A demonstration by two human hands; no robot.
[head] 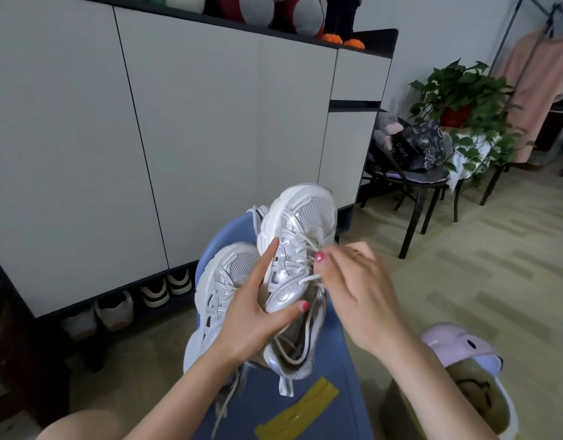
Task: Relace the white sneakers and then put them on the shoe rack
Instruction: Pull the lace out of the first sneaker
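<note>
Along the left of the frame, a white-doored shoe cabinet (178,122) has an open bottom shelf (124,304) holding pairs of shoes. At centre, a blue stool (331,376) carries two white-and-silver mesh sneakers. The lower-left sneaker (216,287) lies partly under the left hand (251,319), which grips the raised sneaker (297,249) by its side, thumb on the collar, index finger extended along the sole edge. This shoe tilts toe-up, its white lace (305,281) crossing the eyelets. The right hand (356,287) pinches the lace at the upper eyelets. Yellow tape strips (299,414) mark the stool. Right of it, bare wood-pattern floor (480,296) stretches toward a black chair (410,182) and a potted plant (461,100). A pink slipper (458,347) sits lower right.
</note>
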